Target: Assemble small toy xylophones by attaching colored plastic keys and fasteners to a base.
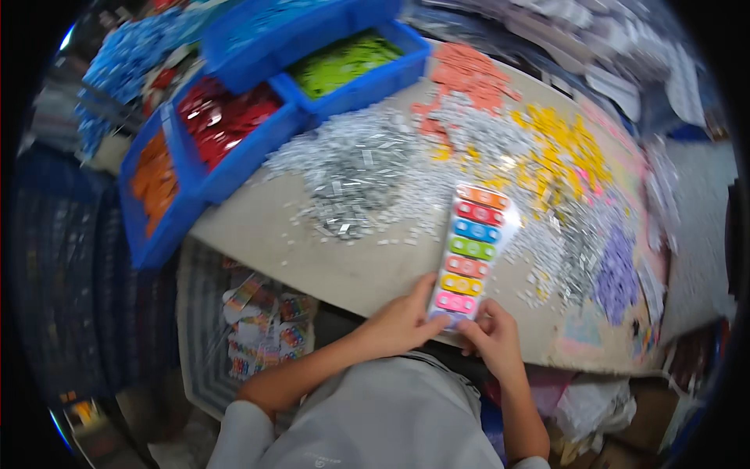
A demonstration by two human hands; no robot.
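Observation:
A long white card (pixel 469 248) bears a column of coloured rectangular pieces: orange, red, blue, green, coral, yellow, pink, and a purple one at its near end. It is held tilted over the near edge of the table. My left hand (pixel 397 320) grips its lower left side, thumb across the front near the bottom. At the lower right corner, my right hand (pixel 492 336) closes on the card, thumb by the purple piece and the other fingers curled, partly hidden.
Loose heaps cover the table (pixel 312 270): silver-grey pieces (pixel 359 172), coral (pixel 469 74), yellow (pixel 562 152), purple (pixel 617 273). Blue bins (pixel 242 160) of orange, red and green pieces stand left. Below is a grey bin (pixel 205 344) of finished-looking coloured cards (pixel 269 324).

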